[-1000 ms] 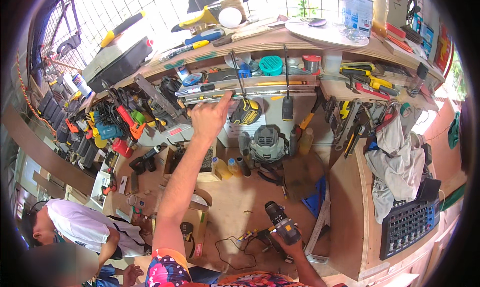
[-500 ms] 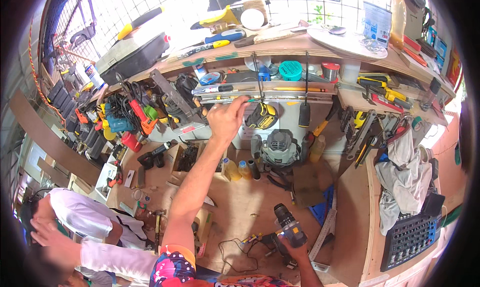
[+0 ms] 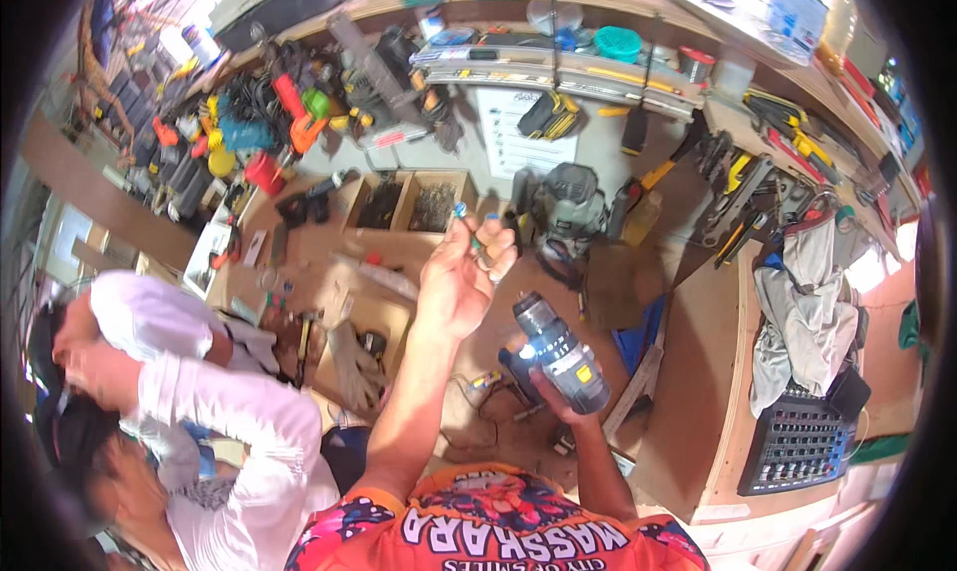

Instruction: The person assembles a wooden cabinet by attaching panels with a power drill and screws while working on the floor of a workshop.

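Note:
In front of me, my left hand point(image 3: 457, 287) is raised over the bench with its palm turned up and its fingers bent. A small, thin green piece point(image 3: 477, 243) shows between the fingers; most of it is hidden, so its kind is unclear. My right hand point(image 3: 563, 397) grips a black cordless drill point(image 3: 554, 347) with a yellow mark. The drill's chuck points up and away, just right of my left hand.
A grey power tool point(image 3: 568, 200) stands at the back of the bench. Left of it sits a wooden box point(image 3: 431, 175) with small metal pieces. Crowded shelves point(image 3: 638, 93) run behind. At left is a person in a white shirt point(image 3: 239, 412). A grey cloth point(image 3: 812, 307) hangs at right.
My left hand has come down and back from the shelf rail, bringing the green piece. The drill has been raised and brought nearer to it. The view has tilted down.

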Action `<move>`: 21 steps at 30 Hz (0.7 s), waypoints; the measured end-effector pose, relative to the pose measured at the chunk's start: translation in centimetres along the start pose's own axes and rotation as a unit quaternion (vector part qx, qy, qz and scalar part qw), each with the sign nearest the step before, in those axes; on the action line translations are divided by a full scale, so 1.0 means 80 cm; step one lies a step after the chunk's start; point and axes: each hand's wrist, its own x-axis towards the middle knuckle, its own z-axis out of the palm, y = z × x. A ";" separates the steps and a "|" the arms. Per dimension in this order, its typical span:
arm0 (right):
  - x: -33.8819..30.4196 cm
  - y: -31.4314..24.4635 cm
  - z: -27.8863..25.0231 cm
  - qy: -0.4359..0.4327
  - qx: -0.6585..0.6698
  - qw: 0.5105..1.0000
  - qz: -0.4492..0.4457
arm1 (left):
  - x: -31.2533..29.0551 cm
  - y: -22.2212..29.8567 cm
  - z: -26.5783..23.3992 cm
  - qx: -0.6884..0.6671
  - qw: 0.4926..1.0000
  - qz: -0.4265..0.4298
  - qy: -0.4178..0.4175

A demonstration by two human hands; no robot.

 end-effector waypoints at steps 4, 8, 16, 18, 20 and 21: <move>-0.008 -0.017 0.022 -0.061 -0.053 0.995 -0.057 | -0.074 -0.002 0.026 0.023 0.994 0.097 -0.032; -0.036 -0.011 0.056 -0.082 -0.048 0.993 -0.065 | -0.143 0.015 0.057 0.023 0.980 0.196 -0.022; -0.089 -0.128 0.086 -0.166 0.089 0.982 -0.022 | -0.255 0.051 0.050 -0.028 0.954 0.298 -0.029; -0.109 -0.137 0.095 -0.155 0.097 0.983 -0.016 | -0.280 0.057 0.049 -0.010 0.947 0.320 -0.026; -0.119 -0.155 0.094 -0.193 0.129 0.971 -0.066 | -0.306 0.062 0.050 0.010 0.939 0.344 -0.023; -0.125 -0.165 0.095 -0.228 0.162 0.953 -0.112 | -0.320 0.064 0.054 0.002 0.943 0.332 -0.002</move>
